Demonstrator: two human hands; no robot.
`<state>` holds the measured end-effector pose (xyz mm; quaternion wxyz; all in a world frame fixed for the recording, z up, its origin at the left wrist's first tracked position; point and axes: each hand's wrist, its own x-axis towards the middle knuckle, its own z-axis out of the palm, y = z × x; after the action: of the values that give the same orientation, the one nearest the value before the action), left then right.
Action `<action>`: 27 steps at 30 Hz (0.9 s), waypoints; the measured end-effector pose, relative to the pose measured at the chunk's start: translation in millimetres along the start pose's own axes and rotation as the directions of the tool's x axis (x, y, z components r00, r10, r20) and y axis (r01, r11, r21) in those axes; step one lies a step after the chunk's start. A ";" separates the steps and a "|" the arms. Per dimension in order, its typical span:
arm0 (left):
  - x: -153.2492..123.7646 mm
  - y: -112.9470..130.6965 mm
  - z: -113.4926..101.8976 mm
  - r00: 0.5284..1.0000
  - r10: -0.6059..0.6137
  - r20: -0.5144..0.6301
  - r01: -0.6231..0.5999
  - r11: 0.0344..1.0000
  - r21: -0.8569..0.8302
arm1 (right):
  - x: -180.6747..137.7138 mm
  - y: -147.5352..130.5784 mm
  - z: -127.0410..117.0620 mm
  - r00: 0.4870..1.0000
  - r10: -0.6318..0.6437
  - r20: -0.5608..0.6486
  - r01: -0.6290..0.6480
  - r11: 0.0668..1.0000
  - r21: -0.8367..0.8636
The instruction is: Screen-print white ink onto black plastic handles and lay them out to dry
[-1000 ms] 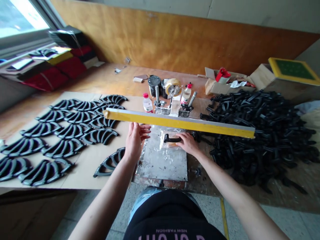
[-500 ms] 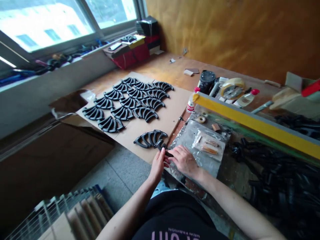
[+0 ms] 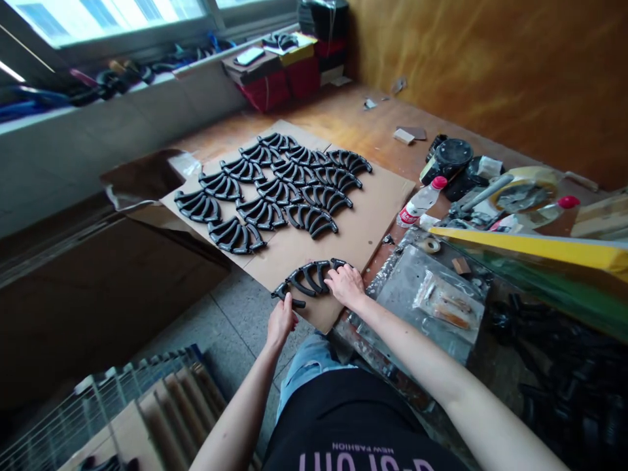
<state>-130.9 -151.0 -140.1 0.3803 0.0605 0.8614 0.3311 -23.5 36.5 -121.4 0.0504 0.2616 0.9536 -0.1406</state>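
Observation:
My left hand point(image 3: 281, 319) is at the near edge of a cardboard sheet point(image 3: 377, 196), its thumb and fingers closed on a black curved handle-like piece point(image 3: 293, 301) with a short crosswise end. That piece is at the left end of a short row of similar black curved pieces point(image 3: 308, 278). At the row's right end is my right hand point(image 3: 346, 286), its fingers bent round another such piece, partly hidden beneath them. Farther back on the sheet lie several fan-shaped rows of the same black pieces point(image 3: 269, 190).
To the right, a grey board point(image 3: 407, 278) holds a plastic bag point(image 3: 449, 304) and a tape roll point(image 3: 430, 244). Behind are a red-capped bottle point(image 3: 417, 204) and a yellow-edged partition point(image 3: 530, 245). Dark parts point(image 3: 564, 386) fill the lower right. A wire rack point(image 3: 103, 399) stands lower left.
My hands, earlier close together round one piece at the row's near right, are now apart. The left has moved left with a piece to the row's left end; the right is on its right end.

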 end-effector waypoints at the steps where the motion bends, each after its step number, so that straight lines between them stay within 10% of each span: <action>1: 1.5 1.4 -3.4 1.000 -0.001 0.020 0.000 0.999 0.039 | 0.5 -1.1 -0.5 1.000 0.008 0.005 -0.008 1.000 -0.011; 8: 19.6 13.1 -15.0 0.993 -0.011 0.121 -0.015 0.977 0.214 | 8.1 -10.0 1.2 1.000 0.022 -0.001 -0.022 1.000 0.003; 27: 144.6 89.0 -59.2 0.966 0.238 -0.100 -0.143 0.816 0.561 | 55.3 -68.3 12.6 0.951 0.258 0.170 -0.309 0.794 0.524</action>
<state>-287.0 -61.7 -145.0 0.2391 0.2254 0.9380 0.1107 -105.7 3.3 -126.3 0.0374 0.3981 0.8207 -0.4081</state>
